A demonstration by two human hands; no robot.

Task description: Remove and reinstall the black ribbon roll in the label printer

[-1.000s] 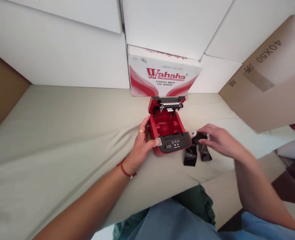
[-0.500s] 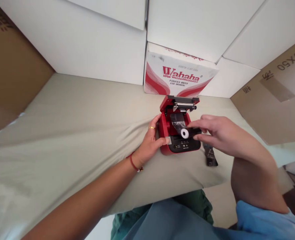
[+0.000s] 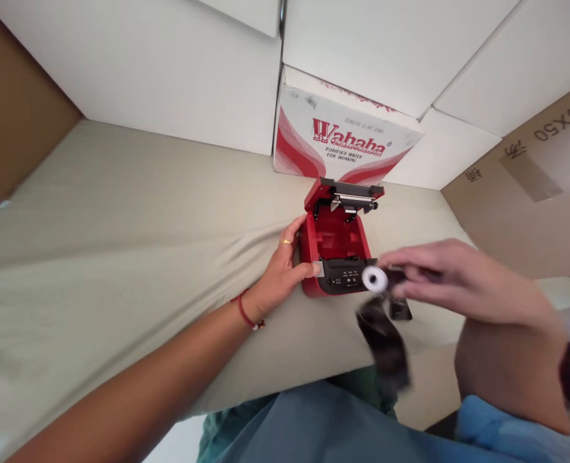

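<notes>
A small red printer (image 3: 336,247) stands on the beige-covered surface (image 3: 121,225) with its lid tipped open and its red bay bare. My left hand (image 3: 278,273), with a gold ring and a red wrist cord, grips the printer's left side, thumb on the front corner. My right hand (image 3: 451,276) hovers in front of and to the right of the printer, pinched on a black ribbon roll with a white core (image 3: 375,279). A loose black strip (image 3: 386,344) hangs blurred from the roll. Another dark piece (image 3: 401,310) lies on the surface under that hand.
A white and red Wahaha water carton (image 3: 343,138) stands right behind the printer. White boxes (image 3: 145,71) wall the back. Brown cardboard (image 3: 536,186) leans at the right, and more shows at the left edge. My blue-clad legs (image 3: 338,431) are below the surface's front edge.
My right hand has drawn the ribbon roll back from over the printer's bay toward me and to the right. The black strip now dangles free. My left hand stays on the printer.
</notes>
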